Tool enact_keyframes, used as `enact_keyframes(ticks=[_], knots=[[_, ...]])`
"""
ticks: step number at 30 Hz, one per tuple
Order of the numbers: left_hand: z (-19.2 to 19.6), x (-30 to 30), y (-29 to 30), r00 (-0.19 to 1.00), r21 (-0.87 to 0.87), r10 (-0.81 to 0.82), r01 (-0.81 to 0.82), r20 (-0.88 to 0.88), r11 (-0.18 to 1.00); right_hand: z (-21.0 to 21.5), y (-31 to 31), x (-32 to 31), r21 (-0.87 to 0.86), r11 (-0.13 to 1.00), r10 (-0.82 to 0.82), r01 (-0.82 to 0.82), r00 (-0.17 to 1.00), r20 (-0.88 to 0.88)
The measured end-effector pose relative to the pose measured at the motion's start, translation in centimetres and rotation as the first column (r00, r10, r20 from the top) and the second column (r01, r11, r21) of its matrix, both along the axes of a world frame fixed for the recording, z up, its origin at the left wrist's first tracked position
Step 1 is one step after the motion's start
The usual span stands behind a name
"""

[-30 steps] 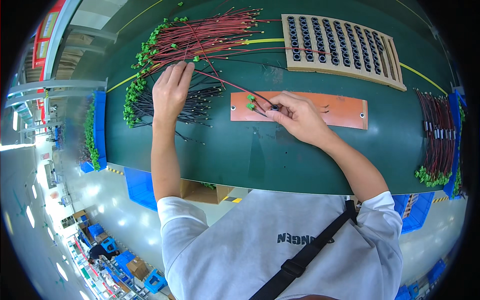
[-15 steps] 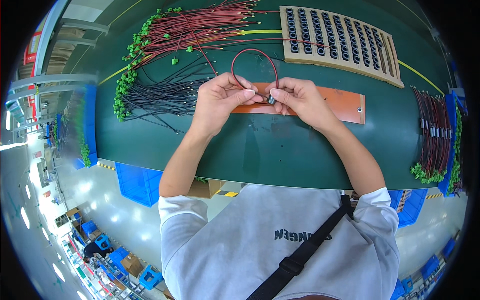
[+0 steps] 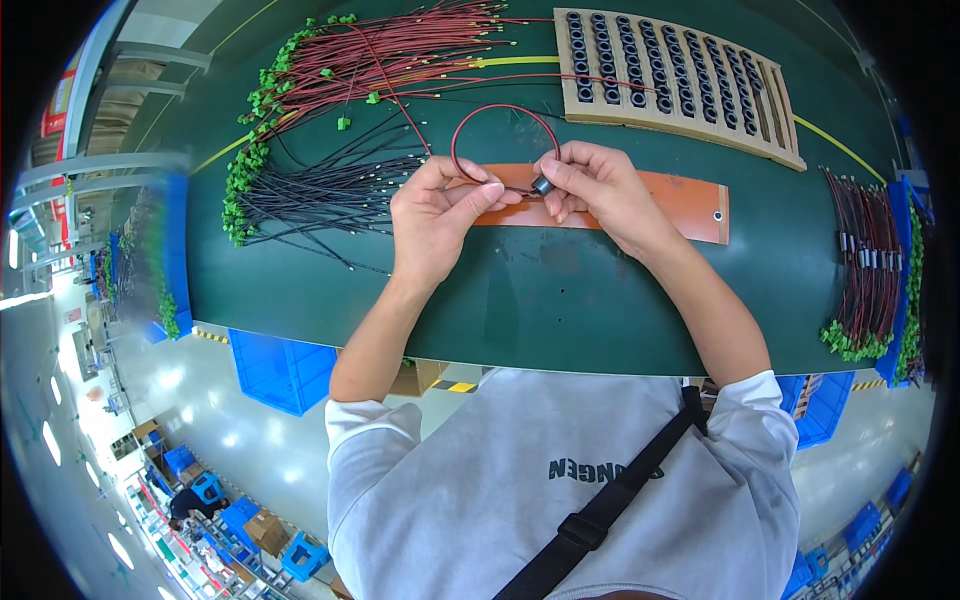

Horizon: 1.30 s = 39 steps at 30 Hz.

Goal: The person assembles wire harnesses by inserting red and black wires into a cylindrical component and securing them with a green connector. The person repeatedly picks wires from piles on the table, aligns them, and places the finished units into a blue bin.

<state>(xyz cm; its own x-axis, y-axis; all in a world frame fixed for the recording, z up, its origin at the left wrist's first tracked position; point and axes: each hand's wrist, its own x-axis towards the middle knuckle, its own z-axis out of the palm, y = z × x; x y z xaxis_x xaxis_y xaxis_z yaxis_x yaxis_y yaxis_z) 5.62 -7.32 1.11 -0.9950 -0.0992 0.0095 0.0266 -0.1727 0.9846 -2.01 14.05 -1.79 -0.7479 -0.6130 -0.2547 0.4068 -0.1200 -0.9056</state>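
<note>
Pinched between the fingertips of my left hand (image 3: pixel 435 215) is a thin red wire (image 3: pixel 507 107), which arches up in a loop between both hands. My right hand (image 3: pixel 600 195) grips a small black cylindrical core (image 3: pixel 542 185) with a shiny end, at the other foot of the loop. Short wire ends show between the fingertips; whether they pass through the core is too small to tell. Both hands are closed, above an orange-brown strip (image 3: pixel 680 205) lying on the green table (image 3: pixel 480 300).
Red wires (image 3: pixel 400 65) and black wires (image 3: pixel 320 195) with green connectors lie in bundles at the left. A cardboard tray (image 3: pixel 795 150) with rows of black cores is at the back right. Wires fitted with cores (image 3: pixel 865 260) lie far right, beside a blue bin (image 3: pixel 902 220).
My left hand has shifted slightly left, away from the right hand, and the loop has widened. The core has tilted in my right fingers, showing its dark side.
</note>
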Motion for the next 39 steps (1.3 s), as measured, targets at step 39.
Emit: enact_keyframes(ticks=[39], knots=[[-1.8,1.1,1.4,0.980,-0.055,-0.023,0.013,-0.197,0.998,0.9,-0.1,0.1,-0.106,0.992,-0.065,0.073,0.995,0.070]])
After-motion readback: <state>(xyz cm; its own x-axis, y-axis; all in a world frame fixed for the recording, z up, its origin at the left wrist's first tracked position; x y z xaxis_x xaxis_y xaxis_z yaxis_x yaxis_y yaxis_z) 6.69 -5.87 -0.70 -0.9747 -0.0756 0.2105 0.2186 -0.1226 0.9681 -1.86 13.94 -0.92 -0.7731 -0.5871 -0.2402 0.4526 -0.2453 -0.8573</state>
